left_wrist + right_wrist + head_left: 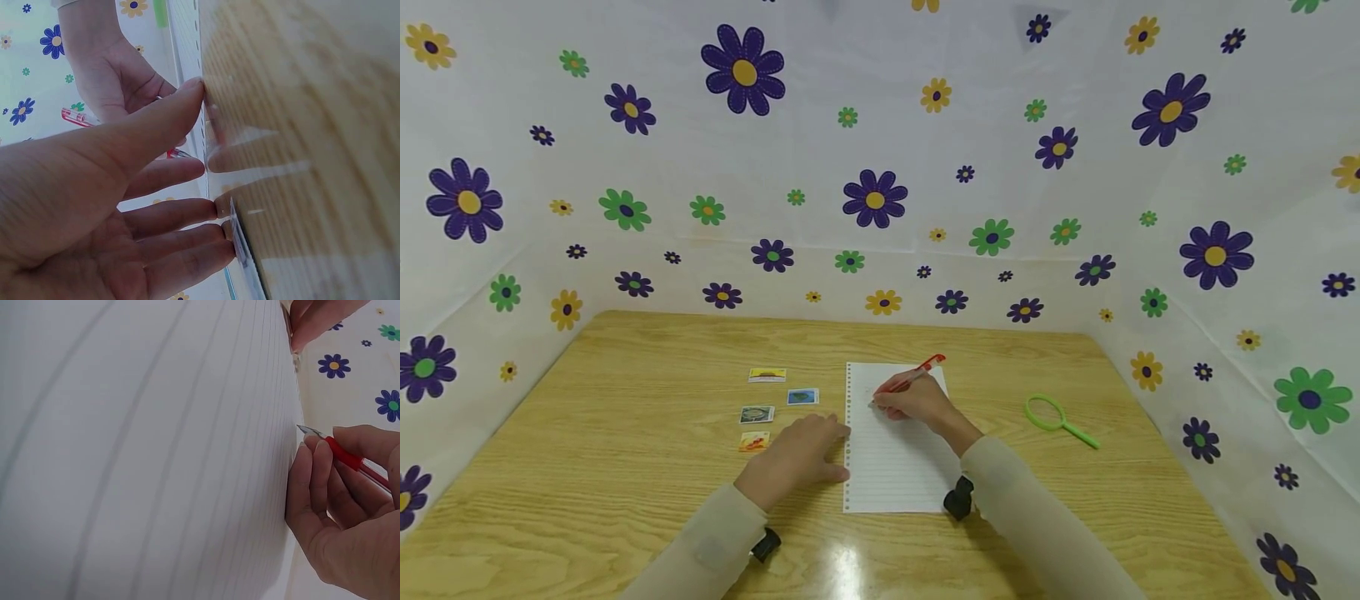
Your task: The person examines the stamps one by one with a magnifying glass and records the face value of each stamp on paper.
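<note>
A lined sheet of paper (887,475) with punched holes down its left edge lies on the wooden table. My right hand (917,400) pinches a red pen (934,362), its tip at the upper left of the sheet, where faint marks show. In the right wrist view the pen's red grip (344,454) sits between thumb and fingers, the tip close to the paper. My left hand (801,454) rests with extended fingers at the sheet's left edge. In the left wrist view its thumb (156,125) and fingertips touch down along that edge.
Several small picture cards lie left of the sheet, among them a yellow one (767,376), a blue one (802,397) and an orange one (754,442). A green magnifying glass (1078,433) lies to the right. Flowered cloth (880,150) walls the table's back and sides.
</note>
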Tool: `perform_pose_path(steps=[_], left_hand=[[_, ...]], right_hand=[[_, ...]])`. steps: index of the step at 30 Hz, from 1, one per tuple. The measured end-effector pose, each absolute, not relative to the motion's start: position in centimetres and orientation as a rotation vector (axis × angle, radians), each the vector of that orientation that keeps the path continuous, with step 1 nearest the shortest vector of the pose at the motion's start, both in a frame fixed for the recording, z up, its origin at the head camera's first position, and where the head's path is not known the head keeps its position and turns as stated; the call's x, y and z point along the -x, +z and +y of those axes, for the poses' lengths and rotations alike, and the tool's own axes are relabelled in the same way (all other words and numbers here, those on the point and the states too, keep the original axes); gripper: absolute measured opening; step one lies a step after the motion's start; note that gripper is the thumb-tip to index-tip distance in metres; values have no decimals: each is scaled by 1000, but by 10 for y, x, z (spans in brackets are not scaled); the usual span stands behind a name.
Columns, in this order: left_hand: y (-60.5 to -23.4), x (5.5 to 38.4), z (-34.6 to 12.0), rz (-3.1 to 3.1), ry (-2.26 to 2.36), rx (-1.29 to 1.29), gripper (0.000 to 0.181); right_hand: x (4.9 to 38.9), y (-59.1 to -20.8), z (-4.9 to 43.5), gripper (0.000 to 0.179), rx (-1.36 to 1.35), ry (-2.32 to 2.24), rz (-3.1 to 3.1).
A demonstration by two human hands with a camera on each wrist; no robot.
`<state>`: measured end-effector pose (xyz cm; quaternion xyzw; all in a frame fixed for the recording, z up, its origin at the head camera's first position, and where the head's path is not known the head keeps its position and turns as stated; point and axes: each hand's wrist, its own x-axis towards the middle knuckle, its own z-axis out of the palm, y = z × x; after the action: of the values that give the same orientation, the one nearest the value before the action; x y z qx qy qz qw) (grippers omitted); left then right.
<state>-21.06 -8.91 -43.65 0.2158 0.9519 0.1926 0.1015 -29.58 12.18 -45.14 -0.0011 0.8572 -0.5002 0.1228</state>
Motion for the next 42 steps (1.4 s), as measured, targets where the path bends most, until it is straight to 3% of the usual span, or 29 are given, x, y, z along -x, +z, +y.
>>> perform_pose_path(steps=[42], left_hand=[[-439,212,-89,2814,563,-644,58]], right_hand=[[295,-451,125,13,-12,-1483,2506]])
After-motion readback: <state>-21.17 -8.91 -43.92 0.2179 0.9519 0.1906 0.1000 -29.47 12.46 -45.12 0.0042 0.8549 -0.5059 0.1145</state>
